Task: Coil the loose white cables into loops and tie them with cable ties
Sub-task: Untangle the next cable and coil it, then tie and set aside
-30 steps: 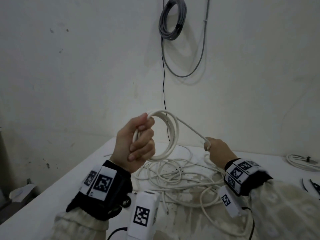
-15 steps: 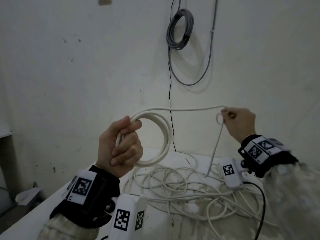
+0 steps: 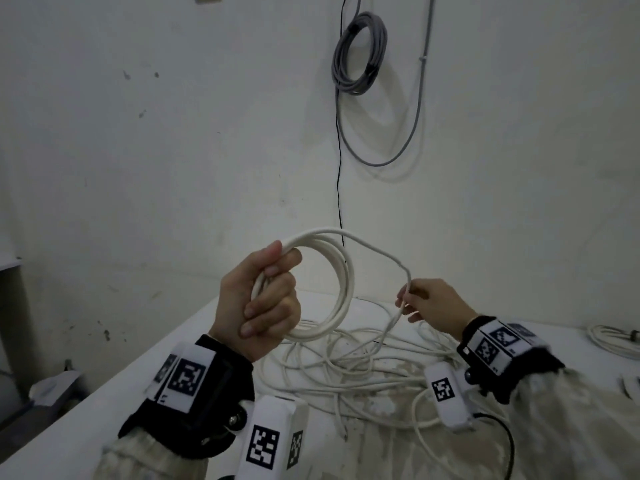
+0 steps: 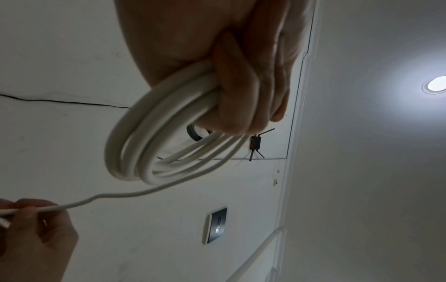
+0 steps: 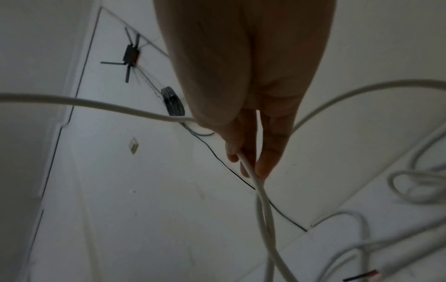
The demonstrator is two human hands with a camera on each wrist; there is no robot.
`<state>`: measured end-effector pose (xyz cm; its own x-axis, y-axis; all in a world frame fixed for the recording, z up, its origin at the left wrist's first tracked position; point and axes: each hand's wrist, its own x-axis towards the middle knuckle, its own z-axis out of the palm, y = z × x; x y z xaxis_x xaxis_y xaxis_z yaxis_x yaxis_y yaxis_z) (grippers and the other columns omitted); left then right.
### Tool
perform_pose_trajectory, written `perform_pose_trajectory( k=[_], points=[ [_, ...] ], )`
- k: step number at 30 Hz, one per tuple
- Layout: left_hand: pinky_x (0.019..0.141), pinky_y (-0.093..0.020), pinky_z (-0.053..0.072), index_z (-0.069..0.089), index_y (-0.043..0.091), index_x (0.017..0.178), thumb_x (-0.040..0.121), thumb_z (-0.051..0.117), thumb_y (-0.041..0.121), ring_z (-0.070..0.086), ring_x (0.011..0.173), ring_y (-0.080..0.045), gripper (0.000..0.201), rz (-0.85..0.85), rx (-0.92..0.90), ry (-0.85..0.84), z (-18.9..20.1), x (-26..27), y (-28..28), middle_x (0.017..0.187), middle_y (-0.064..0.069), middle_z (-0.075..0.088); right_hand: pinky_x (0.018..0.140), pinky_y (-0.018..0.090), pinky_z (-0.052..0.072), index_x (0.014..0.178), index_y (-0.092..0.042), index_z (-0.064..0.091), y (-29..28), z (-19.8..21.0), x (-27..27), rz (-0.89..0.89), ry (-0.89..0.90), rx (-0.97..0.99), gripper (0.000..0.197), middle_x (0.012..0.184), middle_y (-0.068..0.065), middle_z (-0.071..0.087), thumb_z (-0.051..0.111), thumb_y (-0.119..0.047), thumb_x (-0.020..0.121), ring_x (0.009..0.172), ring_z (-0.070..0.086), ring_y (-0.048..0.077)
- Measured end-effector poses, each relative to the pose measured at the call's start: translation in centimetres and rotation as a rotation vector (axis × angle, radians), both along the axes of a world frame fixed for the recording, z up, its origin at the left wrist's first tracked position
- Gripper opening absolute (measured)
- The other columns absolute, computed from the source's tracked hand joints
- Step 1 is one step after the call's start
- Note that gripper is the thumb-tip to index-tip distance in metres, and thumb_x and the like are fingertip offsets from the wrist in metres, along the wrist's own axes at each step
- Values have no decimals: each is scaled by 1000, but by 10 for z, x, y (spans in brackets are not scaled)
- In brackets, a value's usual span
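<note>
Item: white cable, part coiled, part loose. Left hand grips the coil, fingers curled round a bundle of several turns held upright above the bench. Right hand pinches the free strand between thumb and fingertips; the strand arcs from the top of the coil over to that pinch, then drops to the loose pile on the bench below and between both hands. Risks, as judged: the pile lies in crossing loops, so drawing more length could drag a knot or snag up toward the right hand; the cause would be pulling before the strands are separated. The held turns could spring apart or slip if the left fingers ease to admit the next loop, since no tie binds them yet. The arc could twist and lay a lopsided, figure-eight turn if fed without rolling the strand. Also present: a tied white coil at the far right of the bench; a grey coil hung on the wall.
</note>
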<state>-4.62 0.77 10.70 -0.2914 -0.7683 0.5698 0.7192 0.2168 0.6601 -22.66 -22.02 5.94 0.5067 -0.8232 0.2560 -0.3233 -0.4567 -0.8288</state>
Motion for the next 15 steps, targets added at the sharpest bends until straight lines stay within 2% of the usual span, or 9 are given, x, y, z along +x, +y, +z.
perform_pose_trajectory(
  k=[3,5,6,8,9,11,13,14,15],
  points=[
    [35,-22,16,47,4,83,100,30,17,20,27,-11,28,-9,-16,35,7,-1,3,36,1,20,58,31,53,80,-8,52,-5,8,0,-57,54,-5,23,85,18,63,39,-7,98,69,57,29],
    [35,-21,15,44,10,80,100,31,18,20,26,-10,25,1,-44,41,12,-1,5,36,1,20,67,38,53,82,-9,52,-7,17,-2,-63,125,-98,22,82,12,65,38,-10,99,74,58,29],
    [34,-20,14,39,13,79,100,31,18,20,26,-10,24,14,-59,40,15,-1,7,36,1,20,69,36,52,81,-9,54,-5,22,-2,-39,171,-129,22,81,10,68,39,-10,98,76,59,26],
    [34,-20,14,33,15,77,100,32,17,19,26,-10,23,35,-80,53,18,-1,10,36,2,20,63,24,43,72,-8,58,2,24,-3,64,200,-99,25,75,14,70,45,-6,93,70,56,21],
    [35,-19,13,32,15,77,99,33,17,19,25,-9,23,41,-87,67,19,0,11,36,2,20,62,23,39,66,-6,60,6,23,-4,135,198,-24,27,71,18,68,47,-5,90,68,53,22],
    [35,-19,12,32,15,77,99,34,17,20,25,-9,22,43,-87,96,21,2,13,35,2,20,70,30,39,63,-8,66,8,18,-9,241,279,73,31,71,15,68,52,-10,90,76,55,24],
    [34,-19,12,33,15,77,99,34,17,20,25,-9,22,42,-77,103,20,3,14,35,2,20,80,30,45,80,-17,74,7,22,-17,262,513,-33,23,86,0,71,55,-20,93,88,61,20],
    [34,-19,12,35,15,77,99,33,17,20,25,-9,22,49,-75,94,19,3,14,35,2,20,83,28,45,93,-19,74,4,26,-19,212,618,-157,20,96,-5,70,54,-23,94,92,62,19],
    [33,-19,12,37,14,78,99,33,17,19,25,-9,22,59,-75,83,17,2,14,35,2,20,85,25,45,104,-19,72,-2,31,-19,122,674,-294,21,105,-4,68,53,-22,95,95,61,19]
  ],
)
